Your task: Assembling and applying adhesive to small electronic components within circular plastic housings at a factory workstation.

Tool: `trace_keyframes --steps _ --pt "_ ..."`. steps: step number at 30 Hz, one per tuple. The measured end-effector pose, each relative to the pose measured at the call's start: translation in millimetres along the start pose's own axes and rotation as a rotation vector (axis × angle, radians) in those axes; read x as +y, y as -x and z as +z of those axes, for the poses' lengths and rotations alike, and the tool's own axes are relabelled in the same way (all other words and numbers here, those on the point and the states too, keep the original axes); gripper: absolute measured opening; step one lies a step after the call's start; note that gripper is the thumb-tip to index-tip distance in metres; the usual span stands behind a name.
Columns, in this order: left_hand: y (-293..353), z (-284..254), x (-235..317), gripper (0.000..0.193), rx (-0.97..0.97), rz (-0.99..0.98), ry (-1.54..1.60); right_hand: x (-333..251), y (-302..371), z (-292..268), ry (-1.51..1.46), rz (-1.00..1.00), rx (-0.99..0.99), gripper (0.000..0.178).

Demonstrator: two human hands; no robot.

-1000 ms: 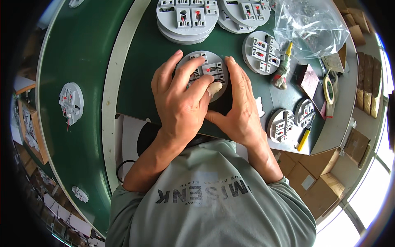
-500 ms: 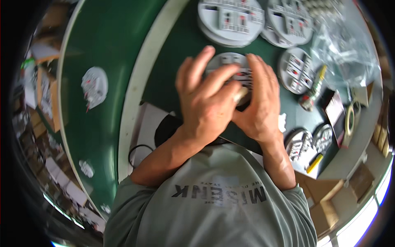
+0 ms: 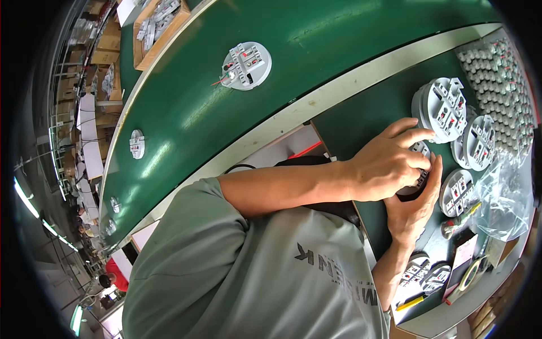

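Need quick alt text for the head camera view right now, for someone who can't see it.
Both bare hands, left hand above right hand, clasp a round grey plastic disc on the dark green bench mat. Similar grey discs lie beside them; another disc with wires sits on the green conveyor belt.

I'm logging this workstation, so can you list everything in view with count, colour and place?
Round plastic disc: one, grey, on the dark mat, under both hands.
Stacked discs: several, grey with red bits, mat, upper right.
Disc by the bag: one, grey, right of the hands.
Discs near the edge: two, grey, lower right.
Discs on the belt: several, grey, spread along the green conveyor.
Clear bag: one, right.
Tape roll: one, pale, lower right.
Left hand: on the disc.
Right hand: against the disc.
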State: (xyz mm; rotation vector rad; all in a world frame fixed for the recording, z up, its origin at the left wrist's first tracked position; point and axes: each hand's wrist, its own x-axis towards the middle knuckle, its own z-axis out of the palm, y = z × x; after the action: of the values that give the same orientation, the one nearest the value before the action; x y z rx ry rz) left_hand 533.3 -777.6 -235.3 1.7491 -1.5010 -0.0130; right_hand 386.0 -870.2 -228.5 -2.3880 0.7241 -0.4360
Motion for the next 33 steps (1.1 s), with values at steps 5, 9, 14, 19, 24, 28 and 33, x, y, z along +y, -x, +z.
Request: trace_keyframes --steps 5,9,14,19,24,28,33 --pt "-7 -4 -7 0.008 -0.059 0.059 0.015 5 2 2 0.001 -0.014 0.025 0.111" --pt "5 -13 -3 0.021 -0.080 0.024 0.078 8 2 -4 -0.111 0.012 -0.037 0.114" --pt "14 -59 4 0.050 -0.220 0.082 0.220 -24 20 -41 -0.272 0.202 0.053 0.116" --pt "18 -74 -7 0.030 -0.086 0.092 0.273 -8 -7 -84 -0.406 0.066 -0.375 0.100" --pt "8 -77 -18 0.026 -0.026 -0.866 0.704 55 -11 -135 -0.143 0.360 0.339 0.065" --pt "14 -71 -35 0.037 0.121 -0.917 0.894 160 -52 -183 0.158 0.481 0.365 0.046" --pt "11 -71 -38 0.043 0.072 -0.920 0.887 290 -132 -207 0.396 0.228 0.167 0.051"
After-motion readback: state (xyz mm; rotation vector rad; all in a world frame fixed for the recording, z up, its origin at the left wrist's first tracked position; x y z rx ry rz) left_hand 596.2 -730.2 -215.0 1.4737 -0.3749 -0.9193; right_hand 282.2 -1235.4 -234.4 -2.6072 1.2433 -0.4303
